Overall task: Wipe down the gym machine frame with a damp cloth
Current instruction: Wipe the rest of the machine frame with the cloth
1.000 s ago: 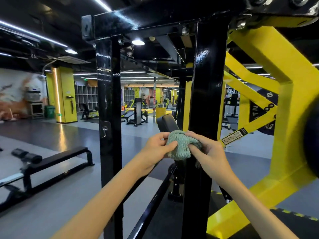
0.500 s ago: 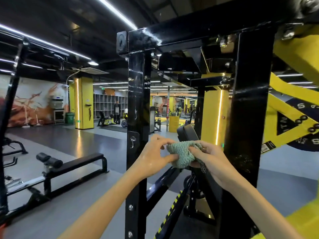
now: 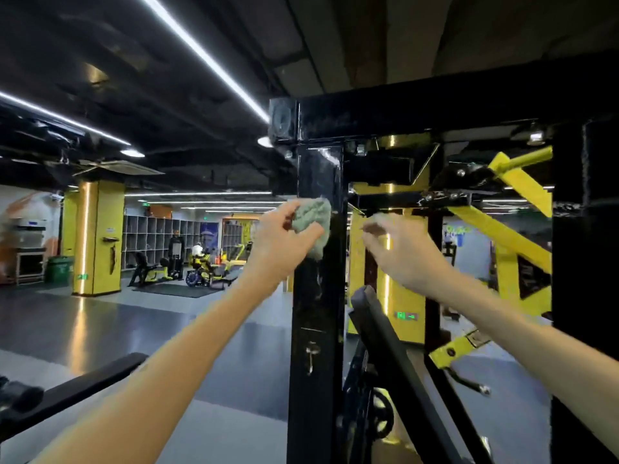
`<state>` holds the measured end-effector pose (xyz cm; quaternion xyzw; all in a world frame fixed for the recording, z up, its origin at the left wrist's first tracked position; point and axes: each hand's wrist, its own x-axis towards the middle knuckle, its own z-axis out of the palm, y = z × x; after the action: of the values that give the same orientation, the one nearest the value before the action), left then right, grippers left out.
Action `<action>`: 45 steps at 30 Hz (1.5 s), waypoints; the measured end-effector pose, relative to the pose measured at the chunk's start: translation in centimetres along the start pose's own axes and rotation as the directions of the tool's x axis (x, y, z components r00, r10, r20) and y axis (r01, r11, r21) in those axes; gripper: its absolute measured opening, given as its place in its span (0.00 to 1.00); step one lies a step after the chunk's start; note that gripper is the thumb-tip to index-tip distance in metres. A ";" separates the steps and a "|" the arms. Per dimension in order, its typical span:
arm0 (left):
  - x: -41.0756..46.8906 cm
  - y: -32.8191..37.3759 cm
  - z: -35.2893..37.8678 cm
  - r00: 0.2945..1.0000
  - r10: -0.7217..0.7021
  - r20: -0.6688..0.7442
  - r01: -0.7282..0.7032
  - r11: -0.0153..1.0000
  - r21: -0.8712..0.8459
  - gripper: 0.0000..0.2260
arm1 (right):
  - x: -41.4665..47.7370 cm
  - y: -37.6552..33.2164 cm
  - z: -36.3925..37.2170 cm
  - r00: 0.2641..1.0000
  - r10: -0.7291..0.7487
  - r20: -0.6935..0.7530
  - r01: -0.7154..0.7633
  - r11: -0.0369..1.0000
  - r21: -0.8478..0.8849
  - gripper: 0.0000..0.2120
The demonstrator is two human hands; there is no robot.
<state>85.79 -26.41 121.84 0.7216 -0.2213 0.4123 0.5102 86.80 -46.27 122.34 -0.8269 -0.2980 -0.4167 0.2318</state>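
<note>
Basically the cloth [image 3: 313,219] looks soft and light; left hand [image 3: 278,244] grips it bunched, pressed on the black post [image 3: 316,303]. Right hand [image 3: 400,251], at 3 o'clock of it: blurred, loose, empty.

We hold the crumpled green knit cloth [image 3: 313,222] against the black steel upright post [image 3: 316,329] with our left hand [image 3: 278,242]; our right hand [image 3: 402,252] hovers right of it.
</note>
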 end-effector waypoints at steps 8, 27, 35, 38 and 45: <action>12.2 1.4 -0.9 0.761 0.648 0.040 -0.547 0.607 0.577 0.17 | 12.2 -0.9 -3.1 0.913 -0.389 -0.120 0.233 0.740 -0.631 0.19; 7.2 -9.7 0.7 0.531 0.833 0.156 -0.758 0.384 0.527 0.13 | 15.8 1.3 -0.7 0.909 -0.417 -0.024 0.205 0.495 -0.844 0.30; 12.4 -4.6 -0.5 0.558 0.792 0.248 -0.770 0.383 0.510 0.18 | 16.5 0.0 -1.1 0.893 -0.424 0.149 0.362 0.481 -0.799 0.28; 11.8 -5.2 -0.2 0.565 0.789 0.242 -0.768 0.396 0.503 0.17 | 16.8 -0.2 -1.4 0.888 -0.422 0.182 0.386 0.469 -0.795 0.29; 2.6 -12.1 1.5 0.539 0.808 0.237 -0.813 0.427 0.395 0.18 | 13.8 0.0 3.7 0.850 -0.479 0.219 0.437 0.410 -0.801 0.27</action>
<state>96.76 -22.87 117.08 0.6267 -0.4384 0.6414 0.0607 95.43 -39.78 131.76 -0.7123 -0.2749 -0.5715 -0.3008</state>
